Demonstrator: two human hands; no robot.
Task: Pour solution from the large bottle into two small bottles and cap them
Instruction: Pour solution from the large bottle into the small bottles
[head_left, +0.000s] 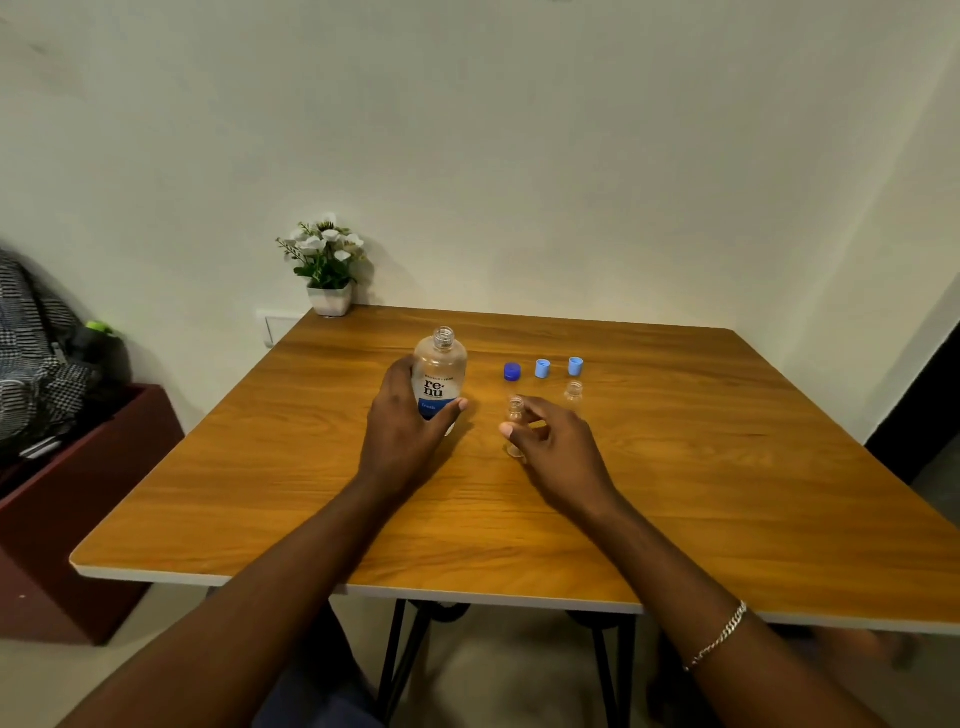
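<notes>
Pale wall (519, 156) behind, wood-grain table (727, 467) pushed into the corner. Far left, off the table: checked cloth (31, 353) heaped on a maroon box (78, 467). Plant (327, 270) with white flowers in a white pot on the table's far left corner, against the wall. Large bottle (440, 374) upright left of centre, uncapped, threaded neck bare, label facing the camera, clear with a blue band low on the label. Left hand (402, 426) grips it from the left, thumb across the blue band in front, fingers wrapped round the far side; bottle base on the table. Right of it, a row of three caps well behind the hands, each apart from the next: dark cap (512, 371), pale cap (542, 368), second pale cap (575, 366). Near small bottle (515, 415) stands in front of the dark cap, clear, open-necked, base on the table. Right hand (556, 447) is at it, fingers loosely curled, thumb crossing the front of the body, forefinger just beside the neck; frame is soft here, cannot tell whether the fingers have actually closed on it. Far small bottle (573, 391) upright just in front of the second pale cap, open-necked, clear of the hand. Chain bracelet (719, 636) on the right wrist.
</notes>
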